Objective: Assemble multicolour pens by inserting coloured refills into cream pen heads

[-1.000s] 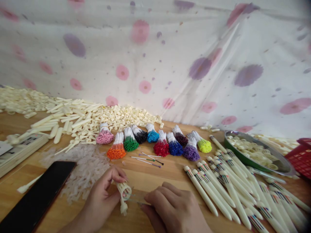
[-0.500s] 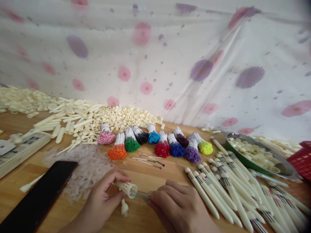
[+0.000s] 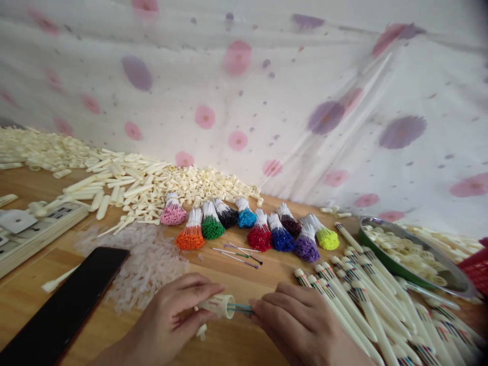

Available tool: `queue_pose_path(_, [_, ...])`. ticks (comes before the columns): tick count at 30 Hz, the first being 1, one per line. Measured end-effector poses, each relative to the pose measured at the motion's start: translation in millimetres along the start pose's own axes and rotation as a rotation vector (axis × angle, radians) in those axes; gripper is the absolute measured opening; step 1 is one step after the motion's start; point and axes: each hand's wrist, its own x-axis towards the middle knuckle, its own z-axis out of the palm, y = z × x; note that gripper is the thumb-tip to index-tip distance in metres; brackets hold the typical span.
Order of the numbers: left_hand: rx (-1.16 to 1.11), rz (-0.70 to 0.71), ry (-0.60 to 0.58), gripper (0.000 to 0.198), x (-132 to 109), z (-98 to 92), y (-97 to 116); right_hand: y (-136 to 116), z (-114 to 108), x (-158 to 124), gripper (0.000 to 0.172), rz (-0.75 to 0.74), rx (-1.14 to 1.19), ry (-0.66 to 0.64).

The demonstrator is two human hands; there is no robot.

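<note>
My left hand [image 3: 177, 315] is closed round a short cream slotted plastic pen tube [image 3: 225, 307], its open end facing right. Between the thumb and fingers of my right hand [image 3: 297, 320] are thin bluish rods [image 3: 241, 308], which run left into the tube's open end. Their far ends are hidden inside the tube and their near ends by my fingers. Just below the tube a small cream plastic piece [image 3: 202, 332] shows, partly covered by my left hand. A few loose pen refills [image 3: 236, 254] lie beyond my hands.
Bundles of coloured refills [image 3: 190, 231] stand in rows behind my hands. Multicolour pens [image 3: 343, 300] are heaped at right, near a green-sided metal bowl [image 3: 364, 231] of cream parts. At left lie a black phone [image 3: 72, 300], clear plastic pieces [image 3: 141, 274] and a power strip [image 3: 57, 229].
Both hands have shifted slightly right in the view, with the tube and rods still held. More of the bluish rods shows between the tube and my right fingers. The camera view has turned a little.
</note>
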Motion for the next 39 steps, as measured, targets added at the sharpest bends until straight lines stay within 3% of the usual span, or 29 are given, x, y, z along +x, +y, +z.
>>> queue_pose_path(7, [0.023,0.001,0.091,0.036,0,1.1,-3,2,2,4,0.009,0.066,0.036,0.068])
queue_pose_path(13, [-0.109,-0.099,0.202,0.025,1,5.8,-1,-3,7,7,0.007,0.1,0.019,0.138])
queue_pose_path(22, [-0.246,-0.023,0.225,0.028,-3,11.9,-9,-25,25,18,0.022,0.075,-0.138,0.307])
queue_pose_path(26, [-0.26,-0.041,0.244,0.025,-3,12.2,-10,-28,25,17,0.029,0.157,-0.143,0.483])
queue_pose_path(31, [-0.256,-0.008,0.226,0.026,-4,13.1,-13,-28,25,16,0.025,0.057,-0.162,0.299])
queue_pose_path(39, [-0.182,0.04,0.206,0.027,-5,13.0,-14,-28,34,19,0.029,0.049,-0.205,0.266])
